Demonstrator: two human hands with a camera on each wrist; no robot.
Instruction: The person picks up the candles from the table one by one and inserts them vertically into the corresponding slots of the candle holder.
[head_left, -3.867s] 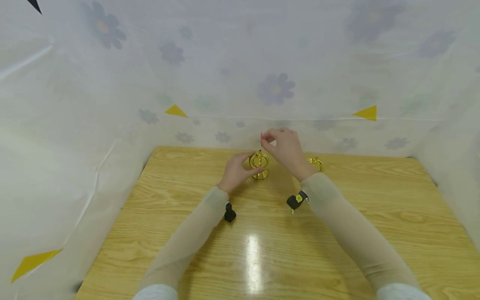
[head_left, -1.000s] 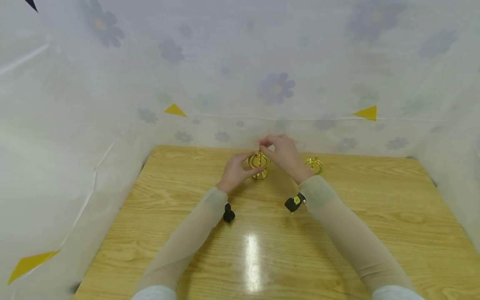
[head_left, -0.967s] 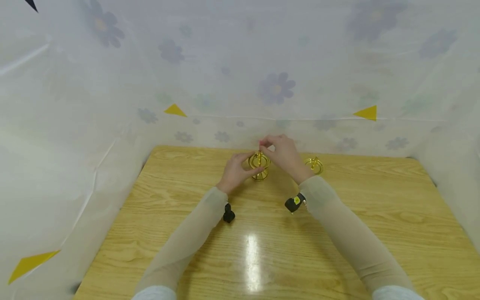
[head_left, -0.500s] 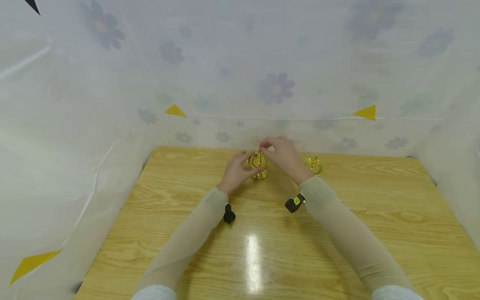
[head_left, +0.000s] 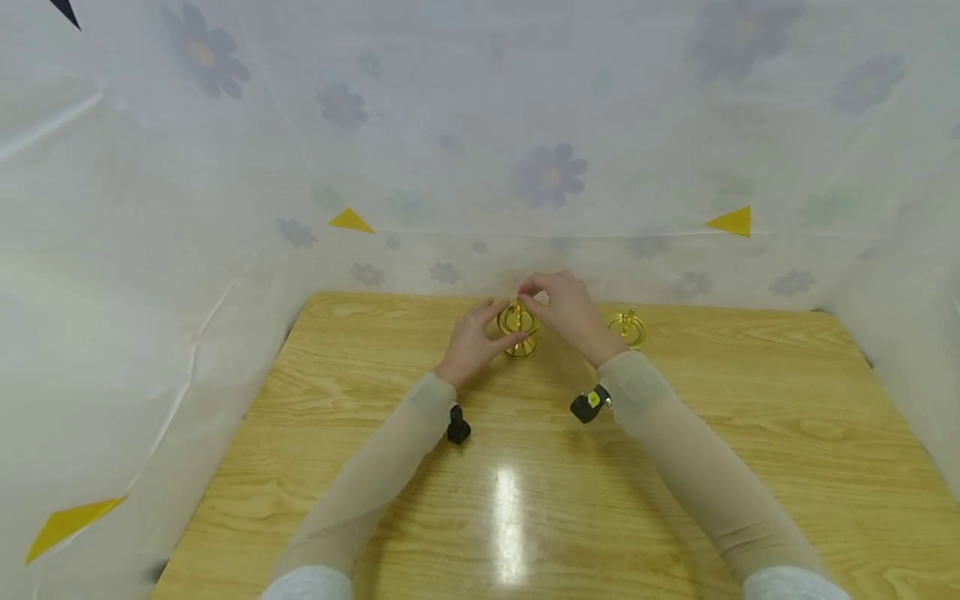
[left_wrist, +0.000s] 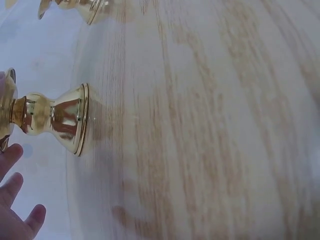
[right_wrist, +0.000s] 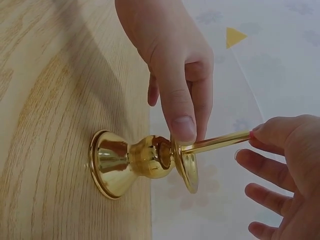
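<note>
From the head camera, the left hand [head_left: 472, 340] steadies a brass candlestick [head_left: 518, 332] at the far middle of the wooden desk [head_left: 675, 467], thumb and fingers closed round its dish. The right hand [head_left: 567, 307], raised clear above it seconds earlier, has dropped and now pinches the thin rod at its top; the work looks to have passed from reaching to fitting. A second candlestick [head_left: 628, 327] stands just to the right. Flower-print sheeting [head_left: 551, 175] walls the desk in.

The left wrist camera shows the candlestick's base [left_wrist: 70, 119] flat on the wood grain.

The right wrist camera shows the rod [right_wrist: 216, 141] pinched between right fingertips [right_wrist: 265, 134], with the left thumb [right_wrist: 181, 117] pressing the dish.
</note>
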